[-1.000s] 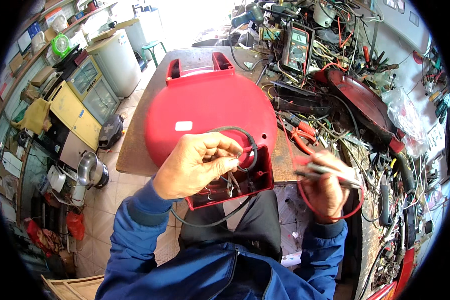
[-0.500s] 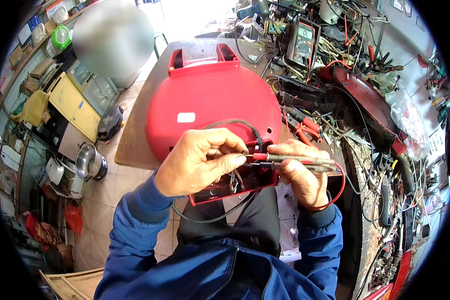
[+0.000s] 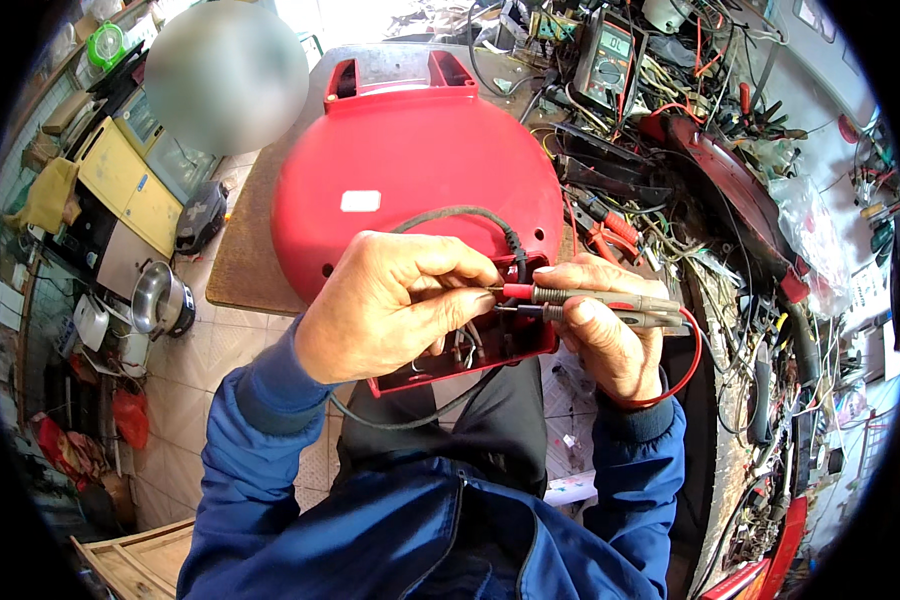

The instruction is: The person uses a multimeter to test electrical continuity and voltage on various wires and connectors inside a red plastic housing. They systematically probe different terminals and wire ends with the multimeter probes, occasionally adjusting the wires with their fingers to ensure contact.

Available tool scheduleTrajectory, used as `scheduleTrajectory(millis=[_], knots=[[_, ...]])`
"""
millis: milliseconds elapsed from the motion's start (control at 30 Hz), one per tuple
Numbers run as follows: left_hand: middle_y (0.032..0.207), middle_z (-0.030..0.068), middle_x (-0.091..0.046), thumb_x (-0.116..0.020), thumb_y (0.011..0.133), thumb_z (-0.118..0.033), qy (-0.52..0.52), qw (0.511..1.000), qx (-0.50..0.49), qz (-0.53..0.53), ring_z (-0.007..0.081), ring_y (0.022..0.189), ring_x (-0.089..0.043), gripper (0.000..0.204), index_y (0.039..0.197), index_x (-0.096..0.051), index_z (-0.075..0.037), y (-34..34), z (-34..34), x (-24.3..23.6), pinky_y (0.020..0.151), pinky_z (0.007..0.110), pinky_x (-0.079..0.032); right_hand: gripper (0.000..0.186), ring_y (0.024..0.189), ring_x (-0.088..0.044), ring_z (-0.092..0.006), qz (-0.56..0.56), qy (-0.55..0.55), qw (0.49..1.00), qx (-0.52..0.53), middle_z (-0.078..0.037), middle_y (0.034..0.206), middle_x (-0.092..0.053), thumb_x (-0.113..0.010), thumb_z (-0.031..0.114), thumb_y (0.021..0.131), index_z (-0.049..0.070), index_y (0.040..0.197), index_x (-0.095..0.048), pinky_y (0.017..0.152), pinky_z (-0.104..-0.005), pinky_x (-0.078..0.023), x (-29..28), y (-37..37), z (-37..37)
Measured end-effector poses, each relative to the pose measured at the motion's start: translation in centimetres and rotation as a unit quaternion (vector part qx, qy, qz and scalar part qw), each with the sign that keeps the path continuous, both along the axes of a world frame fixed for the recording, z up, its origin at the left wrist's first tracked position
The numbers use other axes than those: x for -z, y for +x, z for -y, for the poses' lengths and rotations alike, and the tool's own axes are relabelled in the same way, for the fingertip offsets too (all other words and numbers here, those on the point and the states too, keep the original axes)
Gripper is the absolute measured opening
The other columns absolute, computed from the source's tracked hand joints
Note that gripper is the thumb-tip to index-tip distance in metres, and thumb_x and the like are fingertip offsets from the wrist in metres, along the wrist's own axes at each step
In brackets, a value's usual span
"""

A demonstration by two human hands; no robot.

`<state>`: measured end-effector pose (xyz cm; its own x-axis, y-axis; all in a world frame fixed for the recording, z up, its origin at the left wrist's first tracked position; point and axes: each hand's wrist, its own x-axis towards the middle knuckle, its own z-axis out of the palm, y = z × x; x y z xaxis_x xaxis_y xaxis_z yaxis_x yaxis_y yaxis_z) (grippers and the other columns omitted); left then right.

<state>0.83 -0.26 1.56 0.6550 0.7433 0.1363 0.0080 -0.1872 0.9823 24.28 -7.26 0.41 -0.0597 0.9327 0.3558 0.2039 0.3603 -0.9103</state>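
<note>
A round red appliance shell (image 3: 420, 150) lies on the table, its open box-shaped compartment (image 3: 420, 382) toward me with wires inside. Over that compartment, my right hand (image 3: 615, 350) grips two multimeter probes (image 3: 610, 300) side by side, one with a red collar, one dark. Their tips point left and meet the fingertips of my left hand (image 3: 370, 310). Thumb and forefinger of that hand are pinched around something small at the tips; my fingers hide what it is. A black power cord (image 3: 450, 213) loops over the shell and into the compartment.
A multimeter (image 3: 606, 62) with a lit display stands at the back right. Tangled cables, pliers (image 3: 610, 235) and a dark red curved part (image 3: 720, 185) crowd the right side. A metal pot (image 3: 157, 300) sits at left on the floor. A blurred patch (image 3: 227, 77) covers the upper left.
The view has shifted slightly, and the shell sits a little farther left and up in it. My left fingers have come closer around the probe tips. Both probes stay in my right hand.
</note>
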Motion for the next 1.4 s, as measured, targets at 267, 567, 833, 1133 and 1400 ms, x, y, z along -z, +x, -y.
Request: scheduleTrajectory(millis=[267,567,833,1133,1400], knots=[[0.079,0.0017,-0.065,-0.070,0.091,0.002,0.049,0.998,0.016,0.029,0.0045,0.059,-0.058,0.013,0.104,-0.069,0.002,0.0,-0.4,0.8,0.050,0.020,-0.045,0.041,0.074,-0.064,-0.0197,-0.009,-0.033,0.999,-0.007,-0.011,0.084,-0.071,-0.070,0.036,0.090,-0.001,0.107,-0.076,0.076,-0.0351,-0.049,-0.5,0.2,0.0],[0.075,0.0030,-0.065,-0.074,0.087,0.001,0.157,0.986,0.013,0.049,0.0058,0.060,-0.057,0.009,0.096,-0.072,0.002,-0.1,-0.9,1.1,0.051,0.025,-0.042,0.040,0.067,-0.059,-0.0167,0.037,-0.030,0.999,0.001,-0.011,0.079,-0.067,-0.070,0.034,0.089,-0.003,0.104,-0.076,0.062,-0.0306,-0.046,-1.5,-0.3,-0.2],[0.074,0.0104,-0.065,-0.074,0.083,0.003,0.301,0.951,-0.062,0.032,0.0188,0.065,-0.063,0.009,0.092,-0.070,0.002,-0.4,-0.7,1.6,0.058,0.030,-0.048,0.030,0.083,-0.070,-0.0172,0.120,-0.109,0.987,0.003,-0.014,0.093,-0.075,-0.081,0.018,0.085,-0.004,0.103,-0.074,0.075,-0.0300,-0.055,-4.2,-0.6,0.0],[0.076,0.0135,-0.065,-0.072,0.084,0.002,0.330,0.933,-0.125,0.072,0.0274,0.067,-0.064,0.007,0.091,-0.068,0.002,0.0,-0.1,1.8,0.061,0.035,-0.051,0.026,0.075,-0.065,-0.0130,0.174,-0.219,0.958,-0.060,-0.010,0.090,-0.072,-0.075,0.017,0.089,-0.004,0.105,-0.073,0.066,-0.0262,-0.050,-4.8,0.6,0.3],[0.076,0.0130,-0.065,-0.071,0.085,0.000,0.322,0.937,-0.121,0.057,0.0283,0.068,-0.064,0.007,0.090,-0.067,0.001,-0.4,-0.3,2.0,0.062,0.036,-0.051,0.031,0.065,-0.064,-0.0114,0.211,-0.232,0.949,-0.014,-0.009,0.077,-0.072,-0.074,0.026,0.091,-0.004,0.100,-0.075,0.059,-0.0267,-0.051,-4.2,-0.7,-1.2]])
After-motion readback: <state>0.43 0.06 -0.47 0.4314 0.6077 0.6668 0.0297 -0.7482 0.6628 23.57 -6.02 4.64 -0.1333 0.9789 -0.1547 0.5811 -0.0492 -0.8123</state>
